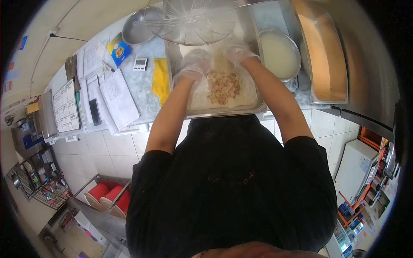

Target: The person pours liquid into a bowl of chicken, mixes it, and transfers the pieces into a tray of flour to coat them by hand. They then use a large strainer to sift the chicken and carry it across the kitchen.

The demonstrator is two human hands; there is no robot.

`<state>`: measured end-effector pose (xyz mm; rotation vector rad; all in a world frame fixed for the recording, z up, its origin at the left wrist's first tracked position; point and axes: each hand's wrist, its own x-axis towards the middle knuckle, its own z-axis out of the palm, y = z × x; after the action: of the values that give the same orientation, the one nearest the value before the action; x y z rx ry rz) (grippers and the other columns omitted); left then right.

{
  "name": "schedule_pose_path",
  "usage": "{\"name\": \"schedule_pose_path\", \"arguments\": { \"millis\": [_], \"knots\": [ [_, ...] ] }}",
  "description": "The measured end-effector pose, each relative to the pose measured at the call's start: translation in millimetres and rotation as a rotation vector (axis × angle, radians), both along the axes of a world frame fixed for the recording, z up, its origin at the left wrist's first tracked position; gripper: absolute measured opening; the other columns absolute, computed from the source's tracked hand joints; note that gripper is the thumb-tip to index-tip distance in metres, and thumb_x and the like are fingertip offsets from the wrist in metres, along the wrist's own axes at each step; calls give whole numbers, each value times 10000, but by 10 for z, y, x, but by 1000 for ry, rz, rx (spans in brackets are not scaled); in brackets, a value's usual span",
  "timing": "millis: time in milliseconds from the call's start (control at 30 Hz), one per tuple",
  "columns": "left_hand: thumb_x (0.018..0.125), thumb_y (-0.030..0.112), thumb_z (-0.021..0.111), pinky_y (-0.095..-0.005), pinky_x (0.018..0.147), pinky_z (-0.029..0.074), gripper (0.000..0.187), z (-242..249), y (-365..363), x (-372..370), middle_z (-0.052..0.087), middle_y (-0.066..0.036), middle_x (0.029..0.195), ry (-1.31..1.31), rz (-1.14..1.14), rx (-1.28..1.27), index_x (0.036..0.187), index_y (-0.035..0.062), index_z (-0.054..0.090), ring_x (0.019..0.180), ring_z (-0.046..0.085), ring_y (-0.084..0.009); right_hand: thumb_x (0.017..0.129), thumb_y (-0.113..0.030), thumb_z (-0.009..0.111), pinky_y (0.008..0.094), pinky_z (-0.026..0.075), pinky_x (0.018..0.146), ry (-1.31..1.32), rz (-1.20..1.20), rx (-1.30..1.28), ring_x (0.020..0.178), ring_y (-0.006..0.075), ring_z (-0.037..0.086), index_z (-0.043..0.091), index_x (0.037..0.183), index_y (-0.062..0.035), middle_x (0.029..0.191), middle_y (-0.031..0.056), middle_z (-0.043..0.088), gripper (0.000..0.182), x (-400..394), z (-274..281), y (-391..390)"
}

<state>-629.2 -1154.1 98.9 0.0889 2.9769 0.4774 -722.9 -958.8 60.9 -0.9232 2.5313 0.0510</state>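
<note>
Upper centre of the frame: food pieces (223, 87) (apparently meat) lie heaped on white powder (201, 99) within a metal tray (223, 112); placement is done, coating looks partial, with many upper faces bare. The gloved left hand (193, 64) and right hand (239, 52) reach in beside the heap; whether their fingers grip anything cannot be told.

The counter (148, 91) carries papers (118, 96), a phone (94, 112) and a timer (140, 64) — all left of a yellow cloth (161, 81). A metal tray (223, 112) — white powder inside — lies beside the cloth.
</note>
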Motion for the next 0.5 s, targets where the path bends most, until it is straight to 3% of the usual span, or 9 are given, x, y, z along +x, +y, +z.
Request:
{"name": "schedule_pose_path", "arguments": {
  "millis": [67, 133, 167, 233, 267, 333, 500],
  "knots": [
    [993, 363, 460, -510, 897, 548, 446, 41, 5, 31, 721, -238, 1160, -35, 22, 26, 1117, 35, 736, 1030, 712, -399, 906, -185, 587, 494, 518, 997, 77, -47, -38, 1239, 289, 631, 678, 1233, -24, 1296, 206, 671, 376, 9, -122, 27],
    [1010, 377, 441, -515, 905, 542, 463, 0, -11, 119, 718, -241, 1170, -319, -83, -21, 1089, 38, 746, 1062, 702, -392, 1011, -304, 453, 499, 487, 1032, 607, 179, -131, 1202, 405, 634, 526, 1433, -116, 1251, 241, 677, 468, 218, -141, 170],
    [1010, 377, 441, -515, 905, 542, 463, -71, -12, 221, 718, -241, 1170, -325, -83, -13, 1089, 38, 746, 1062, 702, -392, 1011, -304, 453, 499, 487, 1032, 599, 182, -125, 1202, 405, 634, 526, 1433, -116, 1251, 241, 677, 468, 374, -51, 204],
    [1049, 409, 395, -510, 924, 535, 521, -348, -39, 457, 692, -277, 1200, -231, 159, 111, 1108, 34, 752, 1148, 660, -408, 1040, -273, 426, 497, 525, 998, 880, 159, -528, 1070, 432, 679, 413, 1523, -93, 1199, 255, 689, 516, 631, 191, 243],
    [1049, 409, 395, -510, 924, 535, 521, -535, -129, 532, 692, -277, 1200, -241, 157, 114, 1108, 34, 752, 1148, 660, -408, 1040, -273, 426, 497, 525, 998, 871, 157, -523, 1070, 432, 679, 413, 1523, -93, 1199, 255, 689, 516, 687, 62, 314],
    [1086, 492, 328, -500, 990, 520, 607, -730, -322, 653, 669, -262, 1288, -270, -103, 151, 1273, 46, 697, 1262, 604, -395, 1058, -286, 449, 460, 558, 987, -215, 104, 72, 1034, 374, 704, 459, 1489, -36, 1208, 204, 702, 498, 873, -257, 499],
    [1088, 476, 349, -490, 993, 524, 571, -551, -297, 797, 658, -241, 1311, -264, -114, 313, 1316, 47, 650, 1241, 617, -385, 1059, -280, 462, 444, 566, 971, -304, 26, -203, 1023, 355, 710, 472, 1479, -27, 1201, 190, 706, 491, 1077, -461, 524]
  ]
}}
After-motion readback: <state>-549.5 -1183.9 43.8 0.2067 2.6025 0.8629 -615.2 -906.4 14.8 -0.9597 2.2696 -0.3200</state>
